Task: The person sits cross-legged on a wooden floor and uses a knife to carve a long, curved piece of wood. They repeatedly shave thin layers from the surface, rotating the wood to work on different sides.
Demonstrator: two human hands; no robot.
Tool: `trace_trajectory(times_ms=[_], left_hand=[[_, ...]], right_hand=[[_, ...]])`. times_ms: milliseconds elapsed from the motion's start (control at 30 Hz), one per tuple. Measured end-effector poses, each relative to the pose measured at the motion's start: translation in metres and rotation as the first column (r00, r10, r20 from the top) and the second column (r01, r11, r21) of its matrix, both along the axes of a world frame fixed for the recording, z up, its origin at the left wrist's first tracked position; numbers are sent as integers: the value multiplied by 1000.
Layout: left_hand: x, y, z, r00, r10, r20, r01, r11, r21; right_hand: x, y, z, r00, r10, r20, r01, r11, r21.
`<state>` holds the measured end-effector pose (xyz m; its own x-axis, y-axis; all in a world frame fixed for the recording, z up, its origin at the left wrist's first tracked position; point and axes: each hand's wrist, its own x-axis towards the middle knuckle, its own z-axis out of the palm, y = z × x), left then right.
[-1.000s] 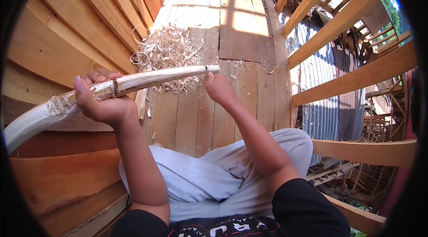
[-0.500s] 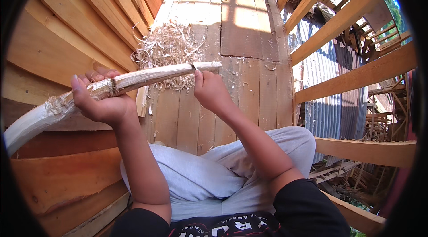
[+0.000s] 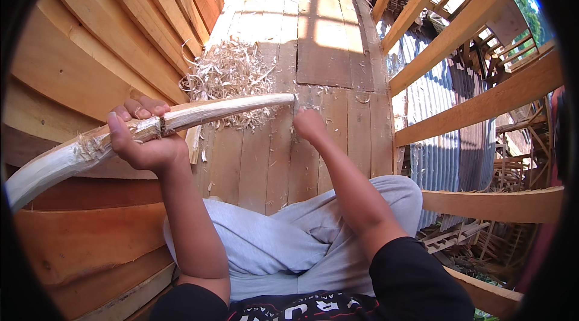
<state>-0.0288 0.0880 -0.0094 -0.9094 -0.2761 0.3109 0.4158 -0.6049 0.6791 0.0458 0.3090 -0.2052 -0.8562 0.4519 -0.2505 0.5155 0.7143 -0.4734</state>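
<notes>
A long, curved, peeled wooden stick (image 3: pixel 232 104) slants across in front of me, its thick end at the left rim and its thin tip near the middle. My left hand (image 3: pixel 151 147) is wrapped round it from below, close to a dark ring-like knot with frayed fibres. At the thin tip, my right hand (image 3: pixel 309 125) is closed in a fist around a small knife (image 3: pixel 295 99). Only a sliver of its blade shows; the handle is hidden in the fist. Pale shaved faces run along the stick.
Curled wood shavings (image 3: pixel 232 70) lie heaped on the plank floor (image 3: pixel 277 164) beyond the stick. Stacked boards (image 3: pixel 78 61) rise on the left. A wooden railing (image 3: pixel 476 104) runs along the right, with corrugated metal sheets (image 3: pixel 434 158) below it. My crossed legs (image 3: pixel 259 236) are close beneath my arms.
My right hand has slid outward along the stick to its thin tip, carrying the knife blade with it. The left hand and stick have shifted slightly right and down.
</notes>
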Motion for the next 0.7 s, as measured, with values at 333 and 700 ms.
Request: trace_trajectory(times_ms=[333,700], left_hand=[[1,2,6,993,103,53,-101,994,-37],[-2,-4,-3,995,-39,-89,36,999,-36]], right_hand=[[-4,-7,24,969,-238,70,244,867,-434],[-9,-22,67,996,-19,-93,-8,961,-276]])
